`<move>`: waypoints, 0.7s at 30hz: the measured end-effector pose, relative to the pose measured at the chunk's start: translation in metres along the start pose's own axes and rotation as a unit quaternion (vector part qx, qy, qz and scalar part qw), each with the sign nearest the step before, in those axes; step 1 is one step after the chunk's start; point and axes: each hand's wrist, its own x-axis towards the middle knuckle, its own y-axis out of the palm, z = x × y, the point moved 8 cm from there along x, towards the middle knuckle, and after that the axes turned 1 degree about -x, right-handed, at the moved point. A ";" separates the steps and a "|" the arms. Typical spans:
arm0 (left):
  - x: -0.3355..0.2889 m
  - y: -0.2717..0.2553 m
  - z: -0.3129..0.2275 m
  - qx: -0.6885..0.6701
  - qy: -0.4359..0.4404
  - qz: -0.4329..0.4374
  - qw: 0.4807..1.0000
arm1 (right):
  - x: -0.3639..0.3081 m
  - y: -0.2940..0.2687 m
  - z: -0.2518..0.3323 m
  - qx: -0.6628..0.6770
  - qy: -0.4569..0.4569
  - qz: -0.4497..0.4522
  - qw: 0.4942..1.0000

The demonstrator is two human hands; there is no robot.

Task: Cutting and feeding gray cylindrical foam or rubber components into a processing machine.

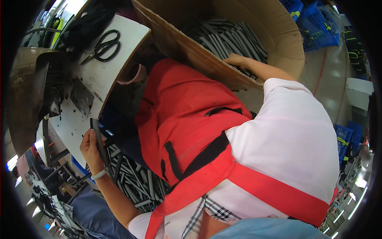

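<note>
My left hand [91, 150] is closed around a dark grey, narrow strip [98, 137] beside the edge of a white worktable. The strip points away from me, its far end close to the table edge. My right hand [235, 59] reaches into a large cardboard carton [179, 44] at the upper right and touches a heap of similar grey strips [229, 36] there. The fingers of that hand are mostly hidden, so I cannot tell whether they grip a strip. A second pile of loose grey strips [139, 181] lies below my left forearm.
Black-handled scissors [104, 48] lie on the white worktable [129, 34], where dark scraps are scattered. A dark machine part [49, 85] stands at its left. A pink container [137, 75] sits under the table edge. Blue plastic baskets [316, 28] stand beyond the carton.
</note>
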 end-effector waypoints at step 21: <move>-0.015 0.035 -0.006 0.019 0.049 0.061 0.997 | 0.033 0.015 0.018 -0.456 -0.270 -0.199 0.825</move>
